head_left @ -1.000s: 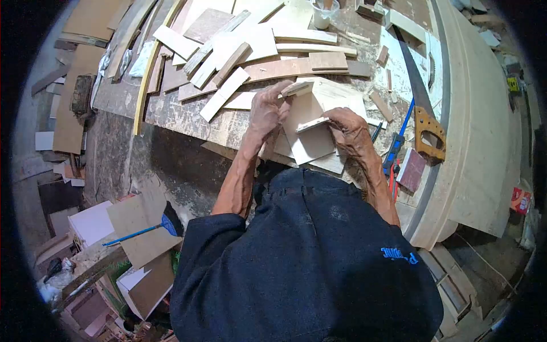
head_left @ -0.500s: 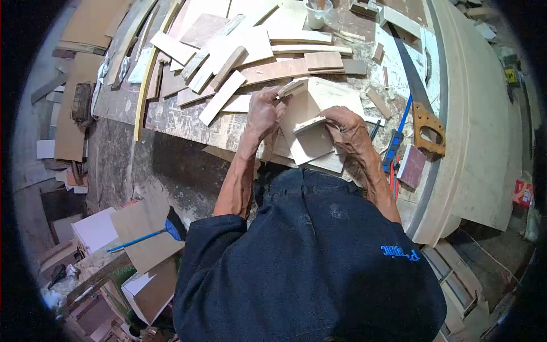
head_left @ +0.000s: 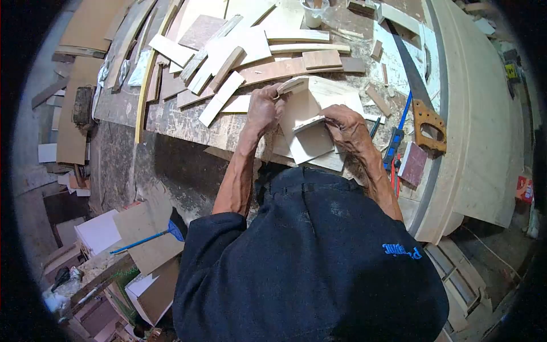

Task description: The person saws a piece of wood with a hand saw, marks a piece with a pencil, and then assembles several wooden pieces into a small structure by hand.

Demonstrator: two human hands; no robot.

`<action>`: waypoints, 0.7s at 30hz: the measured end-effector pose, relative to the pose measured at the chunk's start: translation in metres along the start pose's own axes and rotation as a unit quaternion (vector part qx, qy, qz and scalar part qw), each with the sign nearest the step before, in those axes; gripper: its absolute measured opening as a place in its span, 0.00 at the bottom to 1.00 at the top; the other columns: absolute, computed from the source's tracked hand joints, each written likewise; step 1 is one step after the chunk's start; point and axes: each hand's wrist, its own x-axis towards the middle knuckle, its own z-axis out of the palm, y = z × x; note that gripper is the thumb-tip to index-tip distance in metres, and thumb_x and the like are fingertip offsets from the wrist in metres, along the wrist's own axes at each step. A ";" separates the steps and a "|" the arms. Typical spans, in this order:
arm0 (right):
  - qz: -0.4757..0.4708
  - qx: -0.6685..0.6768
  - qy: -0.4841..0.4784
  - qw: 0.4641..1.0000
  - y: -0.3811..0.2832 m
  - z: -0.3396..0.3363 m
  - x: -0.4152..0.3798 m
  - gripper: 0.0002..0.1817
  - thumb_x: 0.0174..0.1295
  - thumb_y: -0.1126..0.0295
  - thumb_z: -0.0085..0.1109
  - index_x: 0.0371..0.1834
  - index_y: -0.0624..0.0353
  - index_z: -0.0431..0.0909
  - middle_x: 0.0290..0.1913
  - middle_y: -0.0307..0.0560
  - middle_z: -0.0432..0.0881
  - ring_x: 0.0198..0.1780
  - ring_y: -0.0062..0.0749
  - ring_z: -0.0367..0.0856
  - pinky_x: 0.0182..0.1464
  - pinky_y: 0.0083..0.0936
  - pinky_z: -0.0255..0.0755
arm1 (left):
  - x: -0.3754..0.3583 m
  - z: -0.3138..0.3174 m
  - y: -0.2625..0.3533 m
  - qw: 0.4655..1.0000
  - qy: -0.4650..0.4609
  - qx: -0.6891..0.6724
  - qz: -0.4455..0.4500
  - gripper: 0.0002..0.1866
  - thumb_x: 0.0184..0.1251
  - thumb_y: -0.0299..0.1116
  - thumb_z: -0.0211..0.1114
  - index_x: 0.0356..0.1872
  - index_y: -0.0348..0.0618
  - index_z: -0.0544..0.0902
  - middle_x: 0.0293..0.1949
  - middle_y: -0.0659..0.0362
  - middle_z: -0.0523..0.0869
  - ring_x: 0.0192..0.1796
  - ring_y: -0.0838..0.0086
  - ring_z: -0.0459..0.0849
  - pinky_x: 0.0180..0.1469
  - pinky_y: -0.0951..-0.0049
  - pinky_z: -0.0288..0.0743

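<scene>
Between my two hands is a small pale wooden piece with upright parts, standing over flat boards at the bench's near edge. My left hand is closed on its left upright part, near the top. On the other side, my right hand has its fingers pressed on the end of a short upright strip of the same piece. A square white face shows below that strip. Some fingertips of both hands are hidden behind the wood.
Loose wood strips lie piled beyond my hands on the workbench. To the right are a handsaw, a blue tool and a reddish block. A plastic cup stands at the back. Offcuts and a blue-handled brush lie lower left.
The left upright part is tilted slightly differently, and my right hand has shifted slightly left. Both hands keep their hold.
</scene>
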 end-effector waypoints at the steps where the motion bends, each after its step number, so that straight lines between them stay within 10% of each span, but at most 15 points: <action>1: 0.006 0.003 -0.003 1.000 -0.001 -0.001 0.000 0.15 0.50 0.82 0.59 0.42 0.62 0.82 0.41 0.49 0.84 0.45 0.42 0.83 0.50 0.31 0.77 | 0.001 0.000 -0.001 1.000 -0.002 0.004 -0.003 0.21 0.49 0.17 0.57 0.46 0.42 0.85 0.31 0.53 0.87 0.29 0.69 0.84 0.33 0.69 0.77; 5: 0.012 0.002 -0.001 1.000 0.001 0.000 -0.001 0.15 0.50 0.82 0.60 0.42 0.61 0.82 0.41 0.49 0.84 0.46 0.42 0.82 0.51 0.31 0.77 | -0.001 -0.004 0.009 0.999 -0.020 -0.007 -0.042 0.21 0.49 0.19 0.59 0.46 0.42 0.85 0.29 0.53 0.87 0.28 0.69 0.84 0.31 0.68 0.76; 8: 0.006 0.005 0.008 1.000 0.002 0.001 -0.002 0.14 0.50 0.82 0.60 0.42 0.62 0.82 0.41 0.49 0.84 0.46 0.42 0.83 0.50 0.32 0.77 | 0.002 0.001 -0.007 0.991 0.020 0.073 0.114 0.18 0.58 0.19 0.54 0.49 0.38 0.85 0.24 0.60 0.86 0.23 0.82 0.80 0.24 0.76 0.73; 14: 0.001 -0.006 0.021 1.000 0.001 0.002 -0.001 0.12 0.51 0.80 0.62 0.41 0.62 0.82 0.41 0.49 0.84 0.45 0.44 0.82 0.49 0.33 0.77 | 0.002 -0.001 -0.006 0.997 0.003 0.049 0.061 0.21 0.50 0.20 0.60 0.49 0.43 0.84 0.31 0.53 0.87 0.29 0.66 0.86 0.32 0.66 0.78; 21: -0.006 -0.011 0.022 1.000 0.003 0.002 -0.001 0.11 0.51 0.79 0.62 0.39 0.62 0.82 0.40 0.49 0.85 0.44 0.44 0.82 0.48 0.34 0.76 | 0.001 0.002 -0.009 0.999 0.010 0.021 0.047 0.21 0.52 0.19 0.58 0.49 0.42 0.84 0.29 0.55 0.85 0.26 0.73 0.83 0.27 0.72 0.75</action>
